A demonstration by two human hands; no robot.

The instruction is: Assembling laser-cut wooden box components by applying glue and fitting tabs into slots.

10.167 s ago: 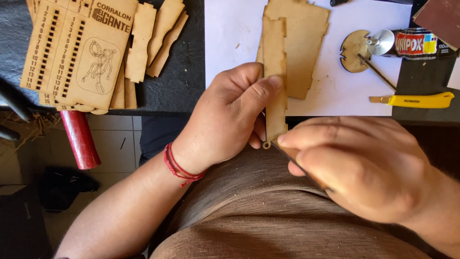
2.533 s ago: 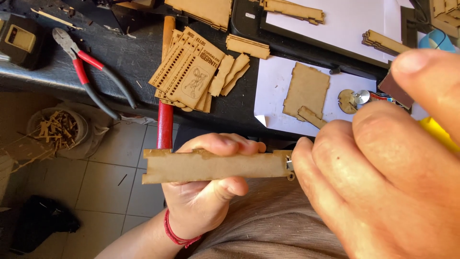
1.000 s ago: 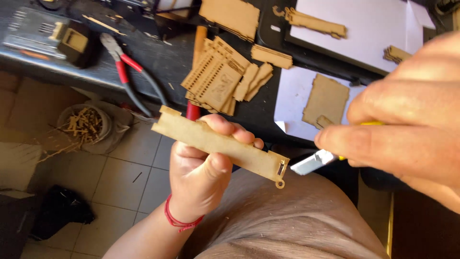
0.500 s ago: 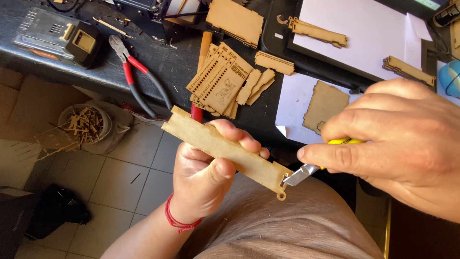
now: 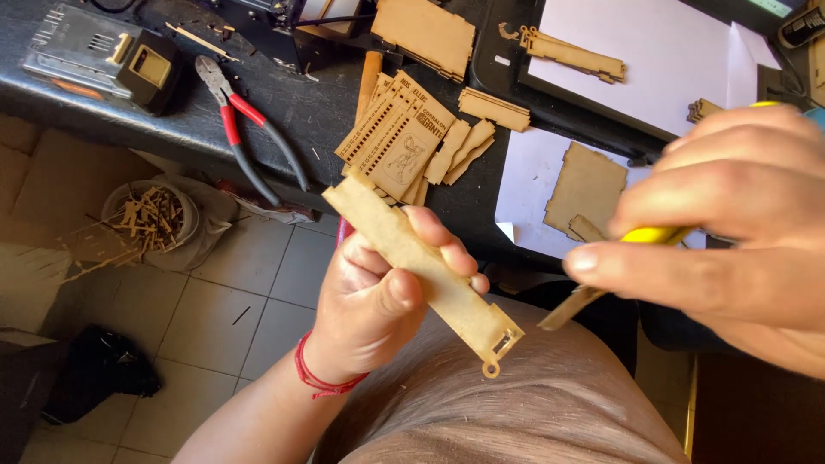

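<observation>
The left hand [image 5: 378, 301] is gripping a long, flat wooden strip [image 5: 421, 262], fingers curled over its top face and thumb pressing from the near side, and it is holding the strip tilted in the air over the person's lap, off the near edge of the dark worktop [image 5: 292, 112]. The strip's lower end is carrying a small rectangular cut-out and a little ring tab, both looking cleanly open. The right hand [image 5: 730, 223] is closing tightly round a yellow-handled knife [image 5: 601, 275], whose blade is pointing at that cut-out end and hovering just beside it, not touching.

Judging from this, the trimming of the strip's end seems well along: the slot and ring are appearing free of waste, though some fine cleaning may be left, and the strip is not yet joined to anything. The strip is looking pale tan, thin and stiff, with darker scorched edges.

On the worktop, more cut wooden pieces [image 5: 404, 142] are lying near the near edge, others are sitting on white paper [image 5: 533, 185] toward the right, and red-handled pliers [image 5: 245, 129] are lying to the left. A pot of wood scraps [image 5: 150, 219] is standing on the tiled floor below
</observation>
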